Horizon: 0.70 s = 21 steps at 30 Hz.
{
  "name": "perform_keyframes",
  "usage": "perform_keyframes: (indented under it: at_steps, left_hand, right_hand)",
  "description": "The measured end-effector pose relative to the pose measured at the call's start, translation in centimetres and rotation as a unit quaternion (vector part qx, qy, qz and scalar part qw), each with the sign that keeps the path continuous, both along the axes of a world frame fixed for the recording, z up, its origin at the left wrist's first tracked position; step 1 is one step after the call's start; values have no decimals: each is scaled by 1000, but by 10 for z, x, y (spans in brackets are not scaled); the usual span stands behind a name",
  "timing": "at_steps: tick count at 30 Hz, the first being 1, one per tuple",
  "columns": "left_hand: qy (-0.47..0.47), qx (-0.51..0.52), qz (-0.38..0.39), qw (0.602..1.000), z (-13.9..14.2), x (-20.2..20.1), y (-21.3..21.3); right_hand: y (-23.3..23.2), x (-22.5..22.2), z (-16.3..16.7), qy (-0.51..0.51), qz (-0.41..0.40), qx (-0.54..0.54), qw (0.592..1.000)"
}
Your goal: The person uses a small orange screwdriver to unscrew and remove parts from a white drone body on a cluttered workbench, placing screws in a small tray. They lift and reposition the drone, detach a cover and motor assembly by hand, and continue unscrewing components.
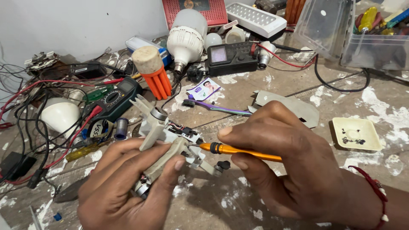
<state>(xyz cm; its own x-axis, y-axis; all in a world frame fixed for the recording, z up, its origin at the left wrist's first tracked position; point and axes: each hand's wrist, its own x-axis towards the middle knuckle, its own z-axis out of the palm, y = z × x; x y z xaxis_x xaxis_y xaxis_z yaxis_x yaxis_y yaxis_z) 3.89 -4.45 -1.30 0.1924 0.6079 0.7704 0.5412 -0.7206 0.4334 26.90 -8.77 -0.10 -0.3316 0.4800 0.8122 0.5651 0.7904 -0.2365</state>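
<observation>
While your left hand [123,183] wraps its fingers around the small grey plastic device [164,147], holding it tilted just above the workbench [238,98], your thumb presses along its front face and its opened upper end shows a metal cylinder and a knot of thin wires. Your right hand [289,166] pinches the orange screwdriver [238,150] between thumb and forefinger, and the thin metal tip touches the exposed parts near the middle of the device. A red string band [375,187] circles your right wrist. Just beyond your right hand lies a flat grey metal plate [298,108], and to its right sits a small cream tray [355,133] with a few dark screws in it. Ahead of the device a purple toothbrush [217,108] lies beside a small printed sachet [203,89]. Farther out you have an orange finned bulb body with a beige cap [154,74], a large white LED bulb [185,36] on its side, and a black multimeter [232,57] with red and black leads. To your left a second dark multimeter [119,98] rests among tangled wires, next to a white bulb dome [59,115]. At the far right stands a clear plastic box [366,36] holding tools.
</observation>
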Motion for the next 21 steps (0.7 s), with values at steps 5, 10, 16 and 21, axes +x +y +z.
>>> perform_keyframes:
  at_steps: [5,10,16,21]
  left_hand:
    - [0,10,-13,1000,2,0,2]
    - [-5,-5,-9,1000,4,1,1]
    - [-1,-12,-22,1000,5,0,1]
    - [4,-7,-30,1000,5,-2,2]
  right_hand:
    - [0,-1,4,17,-6,-24,1000]
    - [-2,1,4,66,-34,-54,996]
    - [-2,3,3,-15,-82,-29,996]
    - [-2,2,4,-18,-8,5,1000]
